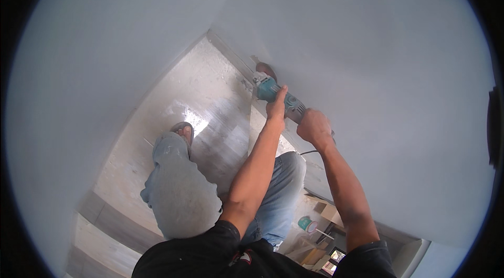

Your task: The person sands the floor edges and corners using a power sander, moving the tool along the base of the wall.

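A teal angle grinder with a grey head is held in both my hands, low beside the right-hand wall. My left hand grips the front of its body, thumb lying along the casing. Farther back, my right hand is closed around the rear handle. The grinder's brownish disc is at the foot of the wall, just above the baseboard strip; whether it touches the wall I cannot tell. A dark cord runs from behind my right hand.
Another pale wall rises on the left and meets the right-hand wall in a corner. Grey, dusty floor tiles lie below, by my sandalled foot. Behind me, at lower right, are a green tub and wooden pieces.
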